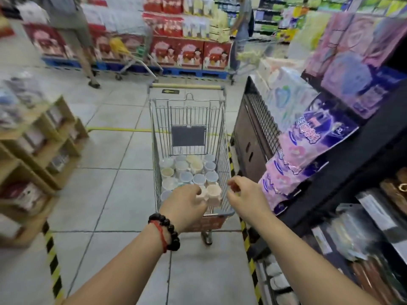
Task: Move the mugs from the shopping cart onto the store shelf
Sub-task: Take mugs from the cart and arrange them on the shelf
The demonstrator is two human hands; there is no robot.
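Note:
A wire shopping cart [222, 137] stands in the aisle ahead of me, its basket floor covered with several pale mugs [187, 170] in cream, blue and pink. My left hand [185, 201], with a dark bead bracelet and red cord at the wrist, reaches over the near end of the cart, and its fingertips touch a pink mug [213, 194] there. My right hand [244, 192] hovers over the cart's near right corner with loosely curled fingers and holds nothing. A dark store shelf [343, 164] runs along the right of the cart.
Purple and pink packages [308, 146] fill the upper shelf tiers on the right. Wooden display racks [37, 155] stand at the left. A person [74, 36] with another cart walks across the far aisle, and a second person [242, 29] is farther back. Yellow-black tape marks the floor.

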